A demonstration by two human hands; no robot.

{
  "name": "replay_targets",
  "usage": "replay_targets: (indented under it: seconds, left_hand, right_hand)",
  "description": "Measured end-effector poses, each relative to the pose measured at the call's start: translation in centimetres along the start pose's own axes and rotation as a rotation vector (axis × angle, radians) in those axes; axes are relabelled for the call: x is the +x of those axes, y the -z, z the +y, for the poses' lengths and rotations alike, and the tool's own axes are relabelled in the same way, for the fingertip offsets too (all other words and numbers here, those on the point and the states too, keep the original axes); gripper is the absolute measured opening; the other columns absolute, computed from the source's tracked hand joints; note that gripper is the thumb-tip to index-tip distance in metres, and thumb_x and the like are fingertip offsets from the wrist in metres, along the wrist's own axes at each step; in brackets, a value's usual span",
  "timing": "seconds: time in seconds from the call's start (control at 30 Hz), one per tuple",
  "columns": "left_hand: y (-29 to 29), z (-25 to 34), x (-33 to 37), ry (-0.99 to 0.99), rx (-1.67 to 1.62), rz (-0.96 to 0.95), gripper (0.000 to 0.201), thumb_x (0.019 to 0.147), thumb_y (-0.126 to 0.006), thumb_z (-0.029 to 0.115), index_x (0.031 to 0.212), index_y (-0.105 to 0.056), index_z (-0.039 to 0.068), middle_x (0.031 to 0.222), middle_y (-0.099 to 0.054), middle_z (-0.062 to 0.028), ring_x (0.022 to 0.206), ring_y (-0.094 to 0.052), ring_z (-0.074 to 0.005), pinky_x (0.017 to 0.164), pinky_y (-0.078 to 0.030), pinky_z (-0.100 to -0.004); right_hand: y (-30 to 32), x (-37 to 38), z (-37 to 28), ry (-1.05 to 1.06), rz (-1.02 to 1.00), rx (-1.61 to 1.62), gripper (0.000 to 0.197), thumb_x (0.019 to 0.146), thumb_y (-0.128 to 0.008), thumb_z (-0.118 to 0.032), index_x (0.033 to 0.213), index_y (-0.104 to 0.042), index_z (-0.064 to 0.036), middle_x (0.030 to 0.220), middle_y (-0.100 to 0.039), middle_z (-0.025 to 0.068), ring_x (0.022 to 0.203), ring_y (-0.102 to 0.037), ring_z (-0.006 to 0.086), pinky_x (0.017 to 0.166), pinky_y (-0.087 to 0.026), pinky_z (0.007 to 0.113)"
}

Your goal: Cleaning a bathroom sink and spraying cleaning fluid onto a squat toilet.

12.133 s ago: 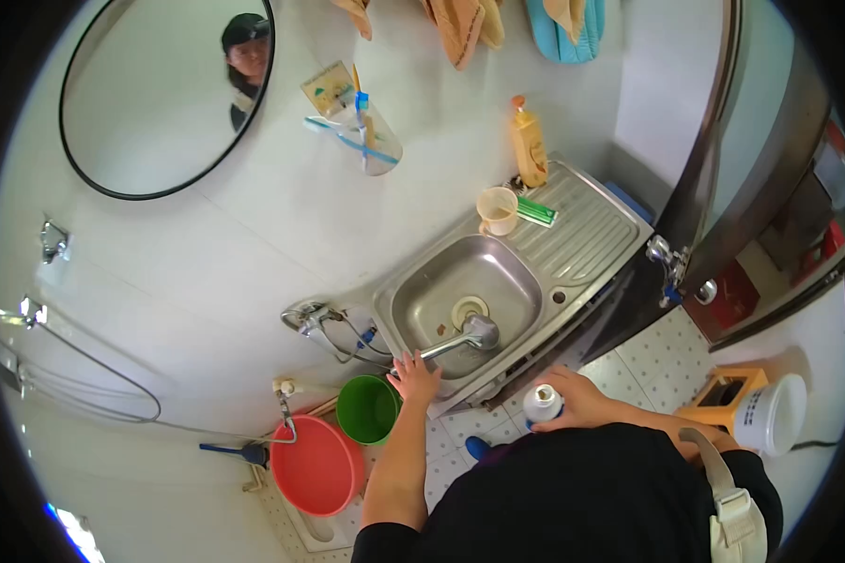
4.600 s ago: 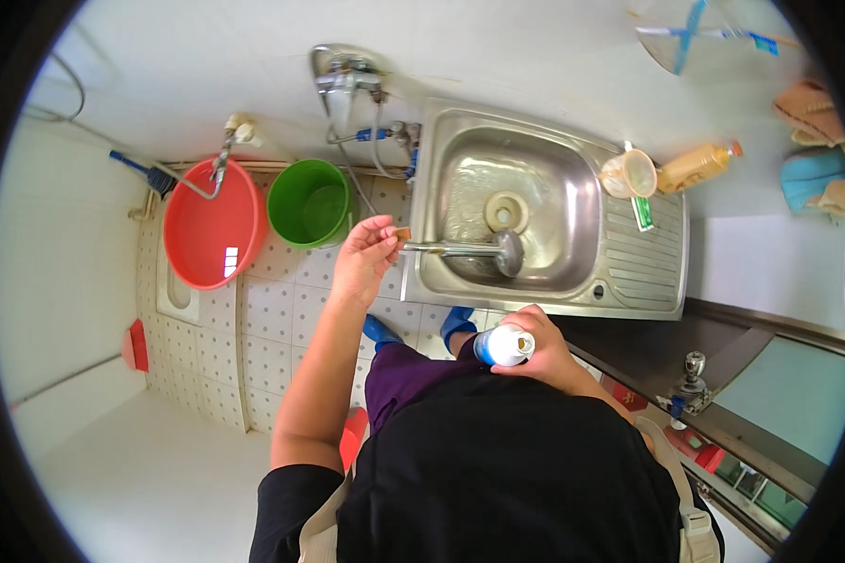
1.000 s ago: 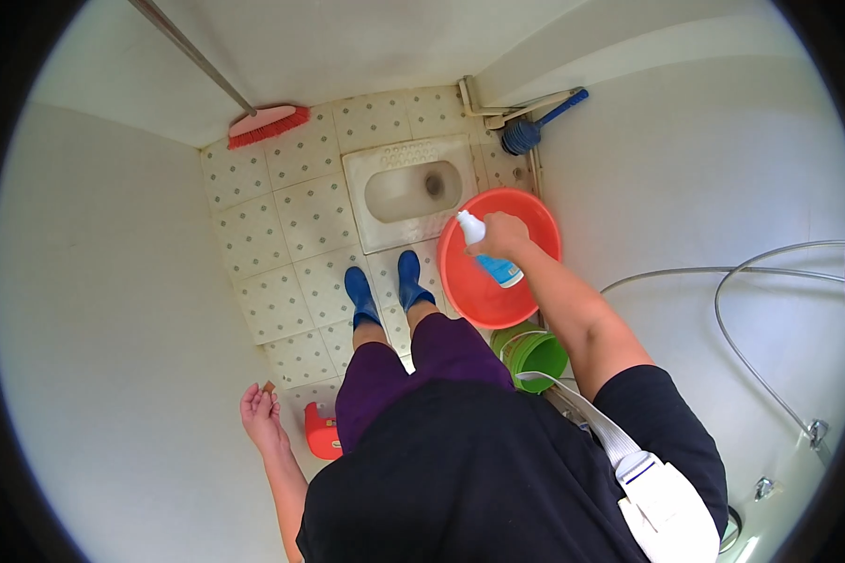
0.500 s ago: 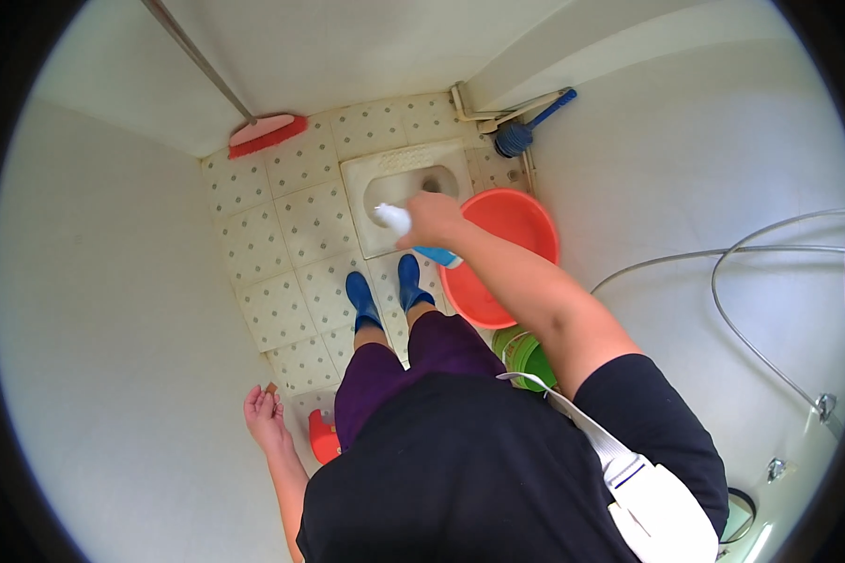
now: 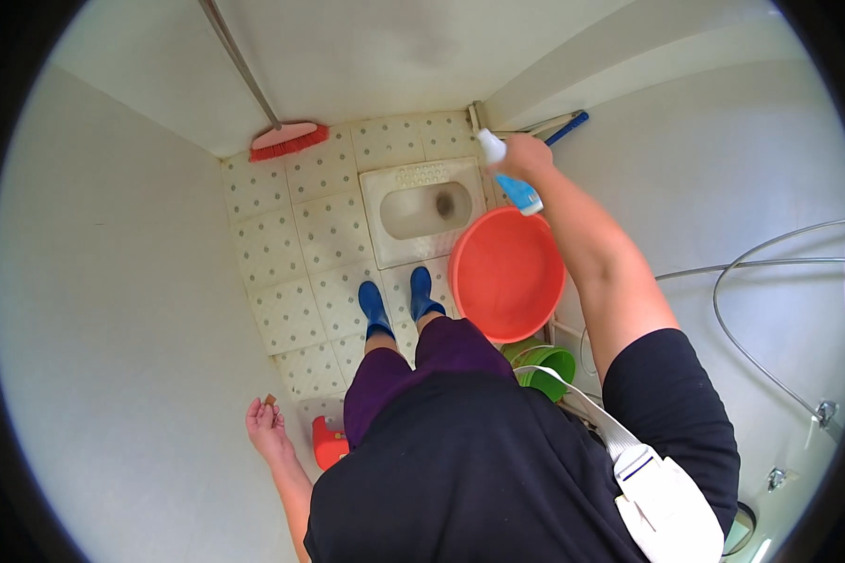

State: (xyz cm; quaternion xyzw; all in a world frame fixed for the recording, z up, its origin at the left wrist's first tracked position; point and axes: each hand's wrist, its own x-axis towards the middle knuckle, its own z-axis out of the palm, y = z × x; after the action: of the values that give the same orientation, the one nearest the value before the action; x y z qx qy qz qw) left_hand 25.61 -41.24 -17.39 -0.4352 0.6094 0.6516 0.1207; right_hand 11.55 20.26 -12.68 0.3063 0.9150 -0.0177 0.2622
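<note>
My right hand (image 5: 526,158) is closed round a spray bottle (image 5: 519,195) with a white top and a blue body. It is held tilted, its white top pointing up and to the left, beyond the right far corner of the squat toilet (image 5: 377,239). A large red basin (image 5: 507,272) stands on the floor just below the bottle. Low at the left, my left hand (image 5: 268,433) pinches a small brown piece (image 5: 270,400) between its fingertips; what it is I cannot make out. That hand is near the left wall.
A red broom (image 5: 291,141) leans against the far wall. Behind my right hand shows the blue handle (image 5: 569,128) of a brush. Green buckets (image 5: 552,366) stand below the basin, and a red container (image 5: 329,443) is by my left side. A shower hose (image 5: 751,349) hangs at the right.
My right hand has moved away from over the toilet, up and to the right, with the spray bottle. It now covers the brush head. My left hand stays low at the left.
</note>
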Motion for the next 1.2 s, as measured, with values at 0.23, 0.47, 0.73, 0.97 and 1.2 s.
replay_targets:
  seconds: [0.23,0.47,0.73,0.97,1.2]
  left_hand:
    - [-2.9,4.4,1.8,-0.074,0.126,-0.036,0.028,0.087,-0.054,-0.001,0.115,-0.051,0.004,0.097,-0.057,-0.0019,0.08,-0.055,-0.0095,0.063,-0.041,-0.0213]
    - [-13.7,15.1,4.5,-0.451,0.501,-0.238,0.023,0.085,-0.058,0.003,0.108,-0.057,0.005,0.094,-0.057,0.0007,0.077,-0.052,-0.0059,0.061,-0.037,-0.0196]
    - [-29.6,28.3,-2.9,-0.85,0.495,-0.53,0.017,0.086,-0.058,0.003,0.103,-0.06,0.006,0.093,-0.058,0.001,0.079,-0.05,-0.0063,0.065,-0.038,-0.0207]
    - [-42.2,33.2,-12.6,-1.131,0.361,-0.863,0.015,0.084,-0.057,-0.004,0.096,-0.059,0.005,0.086,-0.061,0.0008,0.072,-0.051,-0.0058,0.064,-0.041,-0.0203]
    - [-53.0,42.0,-25.0,-2.285,0.365,-0.729,0.013,0.08,-0.057,-0.01,0.083,-0.06,0.002,0.082,-0.061,-0.0093,0.076,-0.058,-0.0217,0.067,-0.048,-0.029]
  right_hand:
    - [-3.8,-3.3,2.5,-0.05,-0.069,0.068,0.063,0.053,-0.078,-0.05,0.097,-0.068,-0.0058,0.096,-0.068,0.0117,0.088,-0.066,0.0264,0.075,-0.052,0.036]
    - [-2.8,-2.5,4.5,-0.175,-0.025,0.271,0.061,0.055,-0.075,-0.049,0.097,-0.068,-0.005,0.096,-0.068,0.013,0.087,-0.066,0.0272,0.074,-0.052,0.037]
    - [-2.8,-1.2,8.1,-0.071,0.228,0.57,0.063,0.054,-0.077,-0.051,0.092,-0.063,-0.003,0.094,-0.064,0.0184,0.086,-0.063,0.034,0.074,-0.051,0.043]
    - [-4.7,-2.3,9.4,-0.077,0.381,0.923,0.059,0.057,-0.079,-0.049,0.091,-0.063,-0.0043,0.093,-0.063,0.0181,0.088,-0.062,0.0342,0.075,-0.05,0.042]
    - [-6.4,-3.8,11.5,-0.047,0.496,0.961,0.062,0.056,-0.08,-0.048,0.092,-0.061,-0.0024,0.093,-0.06,0.0179,0.087,-0.061,0.034,0.076,-0.049,0.041]
